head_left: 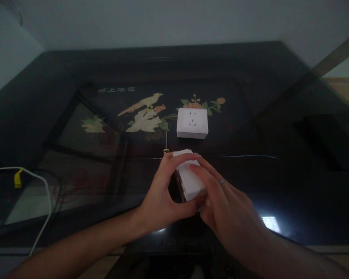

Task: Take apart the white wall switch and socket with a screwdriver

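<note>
Between my two hands is a white boxy piece [189, 182], tilted, its near end towards me. It resembles the wall socket beyond it, but its front face is partly covered by fingers. My left hand [165, 193] curls round it from the left, thumb at the near end and fingers at the far end. My right hand [221, 197] closes on its right side, index finger on top; a ring shows on one finger. Just past them a white wall socket [192, 123] with five slots sits on the table. A screwdriver [166, 143] lies left of it, its handle mostly hidden by my left hand.
The glossy black table [279, 128] has an inlaid bird-and-flower picture and reflects the room. A white cable [48, 193] with a yellow tag [18, 179] runs along the left side. A pale wall [168, 23] stands behind the far edge.
</note>
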{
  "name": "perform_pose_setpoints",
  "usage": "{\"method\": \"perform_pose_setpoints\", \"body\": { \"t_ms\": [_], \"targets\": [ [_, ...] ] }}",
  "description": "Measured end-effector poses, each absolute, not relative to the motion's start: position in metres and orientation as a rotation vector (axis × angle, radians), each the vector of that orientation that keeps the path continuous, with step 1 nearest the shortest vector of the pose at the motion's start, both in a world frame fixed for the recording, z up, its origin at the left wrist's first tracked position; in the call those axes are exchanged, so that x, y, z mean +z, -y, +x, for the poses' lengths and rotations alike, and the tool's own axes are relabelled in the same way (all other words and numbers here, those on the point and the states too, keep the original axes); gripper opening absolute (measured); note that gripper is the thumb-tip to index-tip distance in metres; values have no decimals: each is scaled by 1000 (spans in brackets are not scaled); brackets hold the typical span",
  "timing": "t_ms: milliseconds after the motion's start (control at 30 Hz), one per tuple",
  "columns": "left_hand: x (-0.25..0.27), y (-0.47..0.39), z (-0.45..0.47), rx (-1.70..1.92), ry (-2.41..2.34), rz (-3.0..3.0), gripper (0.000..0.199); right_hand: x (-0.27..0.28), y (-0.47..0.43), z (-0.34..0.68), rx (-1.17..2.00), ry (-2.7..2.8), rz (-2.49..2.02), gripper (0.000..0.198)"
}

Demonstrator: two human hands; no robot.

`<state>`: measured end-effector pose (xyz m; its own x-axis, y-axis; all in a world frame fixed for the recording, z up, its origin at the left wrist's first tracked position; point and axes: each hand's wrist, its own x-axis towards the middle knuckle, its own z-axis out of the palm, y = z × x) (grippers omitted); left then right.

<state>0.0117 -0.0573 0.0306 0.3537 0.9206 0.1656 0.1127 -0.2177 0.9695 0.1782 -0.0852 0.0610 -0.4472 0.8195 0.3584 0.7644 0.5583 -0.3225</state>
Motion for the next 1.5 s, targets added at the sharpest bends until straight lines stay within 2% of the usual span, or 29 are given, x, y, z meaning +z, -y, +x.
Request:
{"method": "perform_pose_setpoints", "body": {
  "t_ms": [333,833,1167,1500],
  "targets": [
    [30,56,13,1026,-928,1650,61,61,89,171,35,2257,-1327,44],
    [30,58,16,1111,-950,1655,53,62,89,169,122,2209,-1380,44],
    [28,57,18,1110,-953,1651,49,55,92,170,262,2112,-1442,52],
    [23,60,17,1119,-927,1663,52,60,93,173,275,2056,-1452,41]
  ]
}}
